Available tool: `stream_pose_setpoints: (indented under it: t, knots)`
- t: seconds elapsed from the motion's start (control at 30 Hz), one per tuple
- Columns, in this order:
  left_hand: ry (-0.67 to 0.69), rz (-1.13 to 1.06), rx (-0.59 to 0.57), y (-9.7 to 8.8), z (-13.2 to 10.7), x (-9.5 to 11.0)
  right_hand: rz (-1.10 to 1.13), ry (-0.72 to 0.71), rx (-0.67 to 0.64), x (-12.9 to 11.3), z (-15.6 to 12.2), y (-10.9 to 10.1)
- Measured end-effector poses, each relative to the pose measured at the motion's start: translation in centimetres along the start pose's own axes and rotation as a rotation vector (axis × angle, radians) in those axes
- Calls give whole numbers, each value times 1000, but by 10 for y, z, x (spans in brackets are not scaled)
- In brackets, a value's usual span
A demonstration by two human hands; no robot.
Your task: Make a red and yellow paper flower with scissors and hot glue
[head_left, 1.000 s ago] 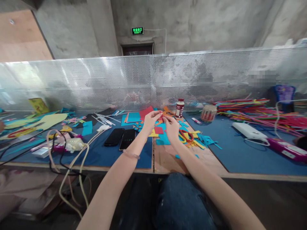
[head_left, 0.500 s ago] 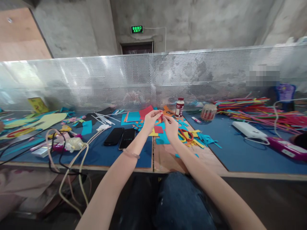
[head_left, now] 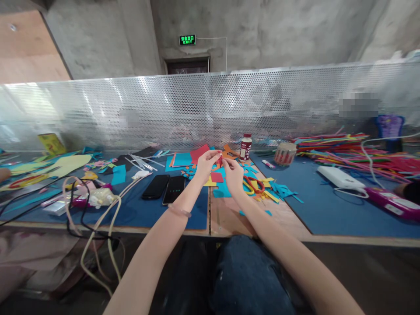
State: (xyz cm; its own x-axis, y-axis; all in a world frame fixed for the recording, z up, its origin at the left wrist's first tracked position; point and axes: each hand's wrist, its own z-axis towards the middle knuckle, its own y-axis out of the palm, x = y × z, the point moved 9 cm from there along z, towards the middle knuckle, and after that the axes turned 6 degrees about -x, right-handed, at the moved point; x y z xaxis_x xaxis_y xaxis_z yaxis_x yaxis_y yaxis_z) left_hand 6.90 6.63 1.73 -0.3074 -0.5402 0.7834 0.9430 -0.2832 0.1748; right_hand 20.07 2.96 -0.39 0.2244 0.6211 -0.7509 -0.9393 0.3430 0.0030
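Observation:
My left hand (head_left: 205, 165) and my right hand (head_left: 234, 173) meet above the middle of the table, fingertips pinched together on a small red paper piece (head_left: 221, 162). Both hands are closed on it. Below them lie a red paper square (head_left: 217, 177), teal paper sheets (head_left: 224, 189) and red-handled scissors (head_left: 255, 185). An orange paper cut-out (head_left: 229, 152) lies just beyond my fingers.
Two black phones (head_left: 166, 187) lie left of my hands. A small brown bottle (head_left: 246, 147) and a tape roll (head_left: 285, 154) stand behind. Coloured strips (head_left: 354, 153) pile at the right, with a white power bank (head_left: 341, 178). Cables (head_left: 95, 210) hang off the left edge. A perforated metal screen (head_left: 210, 109) backs the table.
My hands have stayed together over the same spot, fingers shifting only slightly on the red piece.

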Motion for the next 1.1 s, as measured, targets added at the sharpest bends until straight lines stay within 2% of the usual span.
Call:
stream_pose_setpoints:
  t: [0.6, 0.8, 1.1]
  knots:
    - [-13, -96, 2, 0, -1, -7, 75, 15, -55, -4, -3, 7]
    - [-14, -120, -52, 8, -3, -9, -2, -17, -2, -2, -1, 0]
    - [-60, -127, -151, 14, -3, -9, -97, -114, 28, -16, -4, -8]
